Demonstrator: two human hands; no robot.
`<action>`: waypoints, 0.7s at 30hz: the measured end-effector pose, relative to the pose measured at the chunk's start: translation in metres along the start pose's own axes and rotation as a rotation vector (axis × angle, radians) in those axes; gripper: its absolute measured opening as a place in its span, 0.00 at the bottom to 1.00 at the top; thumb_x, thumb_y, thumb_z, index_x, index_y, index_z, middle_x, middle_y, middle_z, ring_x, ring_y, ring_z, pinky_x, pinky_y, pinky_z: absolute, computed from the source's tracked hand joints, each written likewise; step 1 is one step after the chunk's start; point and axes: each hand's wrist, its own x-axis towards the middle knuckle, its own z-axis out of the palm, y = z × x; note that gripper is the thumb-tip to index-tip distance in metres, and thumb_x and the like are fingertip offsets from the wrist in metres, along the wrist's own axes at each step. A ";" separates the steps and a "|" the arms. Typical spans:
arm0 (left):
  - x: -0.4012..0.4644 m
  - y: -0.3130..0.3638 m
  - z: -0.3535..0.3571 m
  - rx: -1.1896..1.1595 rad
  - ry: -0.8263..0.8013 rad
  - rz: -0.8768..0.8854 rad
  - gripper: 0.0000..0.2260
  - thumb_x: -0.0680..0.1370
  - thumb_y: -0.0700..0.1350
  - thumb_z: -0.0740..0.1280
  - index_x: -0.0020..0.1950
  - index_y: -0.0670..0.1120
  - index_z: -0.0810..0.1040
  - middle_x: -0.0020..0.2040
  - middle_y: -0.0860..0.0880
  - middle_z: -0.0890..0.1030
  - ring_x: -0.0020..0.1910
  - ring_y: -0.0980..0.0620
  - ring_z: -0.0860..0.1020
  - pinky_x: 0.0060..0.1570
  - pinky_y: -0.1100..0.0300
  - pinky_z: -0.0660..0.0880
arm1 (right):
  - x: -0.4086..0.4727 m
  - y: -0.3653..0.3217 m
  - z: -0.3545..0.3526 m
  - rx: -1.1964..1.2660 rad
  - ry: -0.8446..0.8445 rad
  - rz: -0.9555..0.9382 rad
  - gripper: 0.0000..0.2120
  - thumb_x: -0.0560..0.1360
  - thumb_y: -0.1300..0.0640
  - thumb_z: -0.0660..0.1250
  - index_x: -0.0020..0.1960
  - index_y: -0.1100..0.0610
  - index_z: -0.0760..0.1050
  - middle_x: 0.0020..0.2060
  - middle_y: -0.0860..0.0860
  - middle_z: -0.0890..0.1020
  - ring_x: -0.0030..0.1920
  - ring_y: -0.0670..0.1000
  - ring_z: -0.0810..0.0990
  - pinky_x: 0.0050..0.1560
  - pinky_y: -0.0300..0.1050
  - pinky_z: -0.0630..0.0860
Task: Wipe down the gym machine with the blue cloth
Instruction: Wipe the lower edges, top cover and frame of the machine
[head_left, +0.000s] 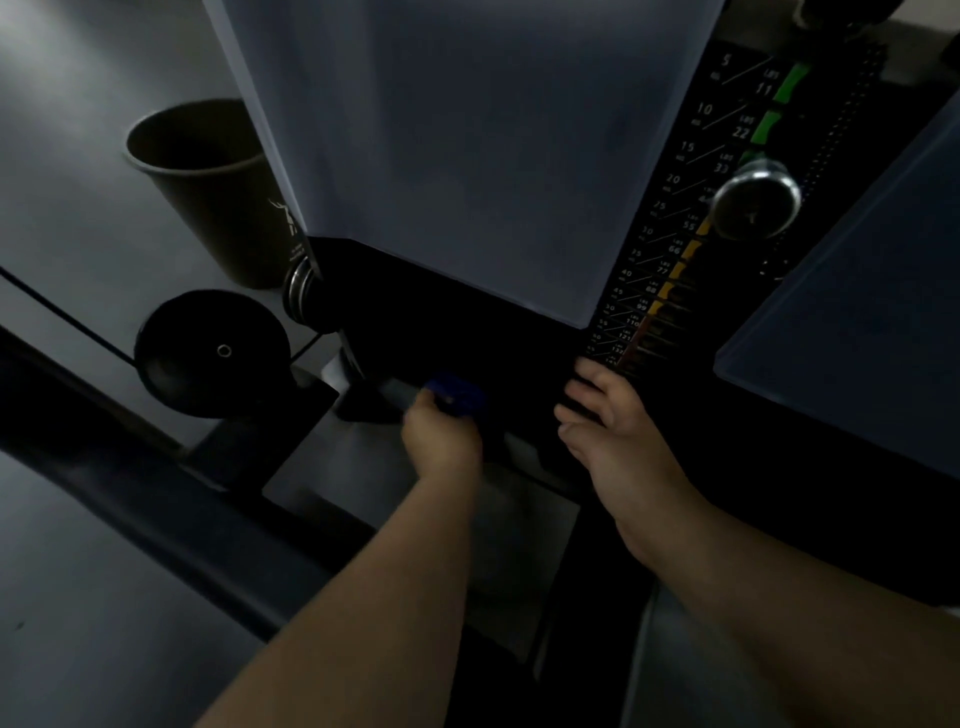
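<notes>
Gripping a bunched dark-blue cloth (457, 397) in curled fingers, the left hand (441, 441) holds it just beyond its knuckles against the black gym machine's low base (441, 332). Well to its right, the right hand (613, 421) rests spread against the weight stack's numbered strip (654, 280).

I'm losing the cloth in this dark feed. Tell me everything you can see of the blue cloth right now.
The blue cloth shows only as a small, deep-blue bunched wad, soft fabric by its look, blurred in the dim light. The left hand grips it with curled fingers, covering its lower part. It sits low against the dark base of the gym machine, below the pale frosted panel and left of the weight stack labels. Whether it is pressed flat to the surface cannot be told.
</notes>
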 end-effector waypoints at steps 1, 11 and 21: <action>0.016 0.004 -0.008 -0.035 0.034 -0.032 0.09 0.76 0.32 0.63 0.52 0.40 0.78 0.52 0.40 0.80 0.53 0.42 0.78 0.47 0.56 0.71 | 0.001 -0.001 0.000 0.012 0.003 -0.001 0.29 0.78 0.71 0.58 0.72 0.44 0.65 0.68 0.46 0.72 0.64 0.44 0.74 0.61 0.39 0.71; 0.033 0.000 -0.018 -0.021 -0.013 -0.168 0.21 0.83 0.38 0.58 0.76 0.44 0.62 0.74 0.44 0.65 0.70 0.43 0.67 0.67 0.60 0.63 | 0.001 -0.003 0.006 0.054 0.011 -0.015 0.28 0.78 0.69 0.60 0.72 0.47 0.63 0.65 0.45 0.72 0.63 0.45 0.76 0.51 0.36 0.73; 0.079 0.037 -0.057 -0.193 0.174 0.009 0.33 0.75 0.32 0.58 0.76 0.56 0.64 0.71 0.50 0.72 0.68 0.47 0.72 0.70 0.53 0.67 | 0.003 -0.003 0.011 0.102 0.029 -0.035 0.27 0.78 0.72 0.60 0.71 0.51 0.64 0.63 0.48 0.73 0.61 0.47 0.77 0.46 0.34 0.75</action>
